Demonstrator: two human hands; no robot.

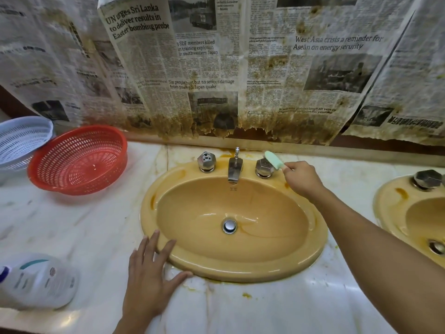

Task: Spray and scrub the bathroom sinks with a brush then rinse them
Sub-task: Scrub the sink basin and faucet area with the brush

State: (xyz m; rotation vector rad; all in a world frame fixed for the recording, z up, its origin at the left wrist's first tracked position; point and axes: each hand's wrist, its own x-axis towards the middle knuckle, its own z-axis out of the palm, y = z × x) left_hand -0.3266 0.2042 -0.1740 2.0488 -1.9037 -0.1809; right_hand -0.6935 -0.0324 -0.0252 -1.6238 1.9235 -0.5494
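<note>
A tan oval sink sits in the marble counter, its basin wet, a chrome drain plug at the bottom. Behind the basin stand a chrome spout, a left tap knob and a right tap knob. My right hand grips the handle of a pale green brush, whose head lies against the right knob. My left hand rests flat, fingers spread, on the sink's front left rim. A second tan sink shows at the right edge.
A red plastic colander and a white one lie at the back left of the counter. A white bottle lies on its side at the front left. Stained newspaper covers the wall behind. Orange stains mark the counter.
</note>
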